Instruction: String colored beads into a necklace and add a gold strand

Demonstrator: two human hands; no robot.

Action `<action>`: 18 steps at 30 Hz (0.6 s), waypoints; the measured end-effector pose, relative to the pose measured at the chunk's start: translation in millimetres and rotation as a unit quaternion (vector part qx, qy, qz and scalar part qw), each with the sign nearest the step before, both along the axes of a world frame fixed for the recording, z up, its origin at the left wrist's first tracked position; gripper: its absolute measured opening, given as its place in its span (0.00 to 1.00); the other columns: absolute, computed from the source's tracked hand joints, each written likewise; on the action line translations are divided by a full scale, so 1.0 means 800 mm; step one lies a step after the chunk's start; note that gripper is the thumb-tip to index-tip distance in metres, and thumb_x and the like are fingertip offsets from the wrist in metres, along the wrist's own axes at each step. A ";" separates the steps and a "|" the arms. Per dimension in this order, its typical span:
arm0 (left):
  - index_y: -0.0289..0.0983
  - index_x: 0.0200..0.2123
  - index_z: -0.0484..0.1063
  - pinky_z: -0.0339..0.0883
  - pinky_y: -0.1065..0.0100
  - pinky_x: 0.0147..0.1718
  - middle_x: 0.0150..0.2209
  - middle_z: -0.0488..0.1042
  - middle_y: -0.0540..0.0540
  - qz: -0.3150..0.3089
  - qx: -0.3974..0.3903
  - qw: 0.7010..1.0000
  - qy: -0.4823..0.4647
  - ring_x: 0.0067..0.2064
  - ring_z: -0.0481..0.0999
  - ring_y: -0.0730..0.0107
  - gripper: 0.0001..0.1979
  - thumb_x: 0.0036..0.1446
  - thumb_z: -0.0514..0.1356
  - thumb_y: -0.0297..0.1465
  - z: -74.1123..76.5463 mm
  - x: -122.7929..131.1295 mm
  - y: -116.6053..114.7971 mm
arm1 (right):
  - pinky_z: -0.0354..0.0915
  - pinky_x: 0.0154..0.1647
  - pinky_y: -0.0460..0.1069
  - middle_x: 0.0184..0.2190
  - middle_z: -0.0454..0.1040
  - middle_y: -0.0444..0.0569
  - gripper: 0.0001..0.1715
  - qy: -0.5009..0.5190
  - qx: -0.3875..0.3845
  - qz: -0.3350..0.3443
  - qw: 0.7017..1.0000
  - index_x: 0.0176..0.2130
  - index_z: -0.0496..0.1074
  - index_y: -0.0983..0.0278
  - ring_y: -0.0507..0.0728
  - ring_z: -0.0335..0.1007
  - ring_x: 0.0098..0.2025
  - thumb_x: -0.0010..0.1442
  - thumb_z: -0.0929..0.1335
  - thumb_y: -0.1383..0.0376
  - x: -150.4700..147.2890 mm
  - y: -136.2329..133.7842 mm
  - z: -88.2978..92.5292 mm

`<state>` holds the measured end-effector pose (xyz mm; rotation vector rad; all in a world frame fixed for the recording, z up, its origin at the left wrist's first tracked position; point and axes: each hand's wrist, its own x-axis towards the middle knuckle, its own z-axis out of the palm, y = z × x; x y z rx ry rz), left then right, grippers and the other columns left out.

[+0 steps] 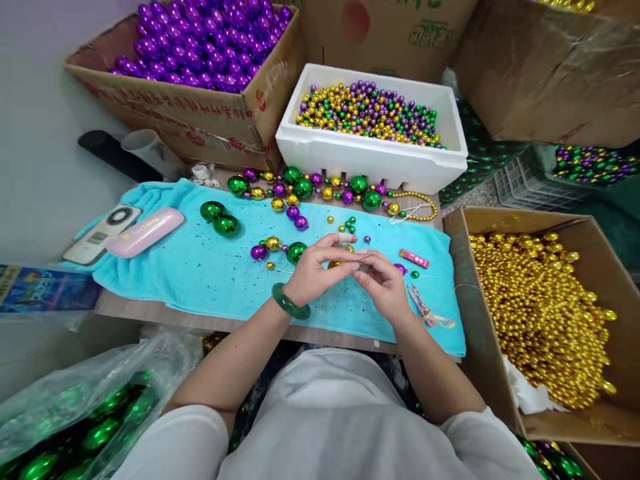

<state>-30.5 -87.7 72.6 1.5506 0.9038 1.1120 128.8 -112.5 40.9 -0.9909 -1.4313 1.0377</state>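
My left hand [323, 268], with a green bangle [291, 301] at its wrist and a pale wrap on one finger, is closed at the fingertips. My right hand [384, 283] pinches close against it. Between them is part of a beaded string, mostly hidden by the fingers; a thin dark bit shows at the tips. Left of the hands, purple, gold and green beads [297, 253] lie in a row. To the right, a small green bead [415, 274] sits near the thin clear thread. Loose small beads [351, 223] lie just beyond my fingers.
A turquoise towel [200, 280] covers the table. Thread snips [423, 307] and a red packet [415, 258] lie right. A bead necklace [327, 193] lies before a white foam box [370, 150]. Cardboard boxes hold purple beads [210, 47] and gold beads [540, 320]. Two large green beads [227, 225] rest left.
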 end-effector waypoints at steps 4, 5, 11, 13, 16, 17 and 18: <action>0.42 0.31 0.80 0.63 0.55 0.54 0.46 0.74 0.44 -0.013 -0.038 0.998 -0.048 0.54 0.70 0.59 0.04 0.48 0.67 0.30 0.015 -0.001 0.000 | 0.66 0.33 0.49 0.35 0.75 0.48 0.03 -0.028 0.015 0.022 0.999 0.31 0.75 0.60 0.54 0.70 0.36 0.56 0.70 0.64 -0.007 0.001 0.001; 0.42 0.30 0.80 0.63 0.54 0.54 0.47 0.75 0.44 -0.018 -0.048 0.997 -0.058 0.54 0.70 0.59 0.04 0.48 0.67 0.30 0.019 -0.001 0.000 | 0.65 0.32 0.49 0.35 0.75 0.47 0.03 -0.032 0.014 0.028 0.999 0.31 0.75 0.60 0.54 0.70 0.36 0.56 0.69 0.64 -0.009 0.001 0.002; 0.42 0.30 0.80 0.66 0.57 0.50 0.41 0.77 0.46 -0.015 -0.083 0.983 -0.163 0.51 0.72 0.61 0.03 0.48 0.66 0.29 0.035 0.004 0.005 | 0.66 0.34 0.49 0.31 0.77 0.47 0.03 -0.028 -0.034 0.067 0.997 0.30 0.77 0.61 0.54 0.71 0.34 0.54 0.70 0.64 -0.023 0.003 0.002; 0.42 0.30 0.80 0.68 0.59 0.48 0.41 0.77 0.47 0.007 -0.106 0.973 -0.207 0.49 0.73 0.64 0.03 0.48 0.66 0.30 0.038 0.005 0.010 | 0.67 0.32 0.49 0.29 0.77 0.47 0.05 -0.012 -0.097 0.083 0.992 0.31 0.77 0.62 0.53 0.71 0.31 0.53 0.71 0.63 -0.025 0.002 -0.002; 0.42 0.31 0.79 0.69 0.63 0.44 0.43 0.76 0.48 0.037 -0.111 0.965 -0.234 0.47 0.74 0.65 0.04 0.49 0.66 0.32 0.041 0.000 0.019 | 0.62 0.21 0.45 0.25 0.76 0.47 0.11 0.025 -0.203 0.095 0.974 0.32 0.77 0.64 0.52 0.69 0.24 0.51 0.71 0.58 -0.026 0.001 -0.011; 0.42 0.33 0.79 0.69 0.63 0.43 0.44 0.76 0.47 0.042 -0.100 0.968 -0.226 0.48 0.73 0.65 0.05 0.50 0.65 0.33 0.040 -0.003 0.022 | 0.60 0.18 0.44 0.24 0.76 0.47 0.13 0.037 -0.225 0.091 0.969 0.32 0.77 0.64 0.51 0.69 0.23 0.51 0.71 0.57 -0.025 0.001 -0.014; 0.42 0.36 0.78 0.68 0.63 0.44 0.46 0.75 0.47 0.041 -0.088 0.973 -0.207 0.49 0.73 0.65 0.07 0.52 0.64 0.35 0.036 -0.006 0.023 | 0.59 0.17 0.44 0.23 0.75 0.47 0.13 0.049 -0.236 0.082 0.967 0.32 0.77 0.65 0.51 0.68 0.22 0.50 0.71 0.57 -0.024 0.001 -0.015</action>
